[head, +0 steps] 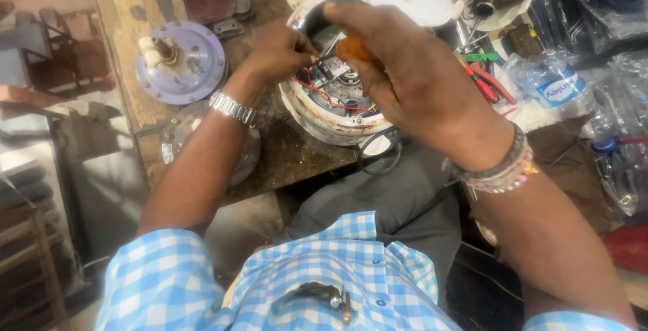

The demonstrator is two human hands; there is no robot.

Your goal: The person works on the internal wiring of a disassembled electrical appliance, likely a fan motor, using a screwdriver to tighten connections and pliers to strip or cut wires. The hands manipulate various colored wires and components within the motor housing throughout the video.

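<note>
Right hand (412,74) fingers grip orange-handled screwdriver (352,48), tip apparently inside appliance housing (317,118).

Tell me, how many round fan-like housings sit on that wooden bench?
2. The white housing lies open at the bench edge, with the left hand and right hand working its wires. A lilac disc-shaped housing lies farther left. Clutter behind may hide others.
</note>
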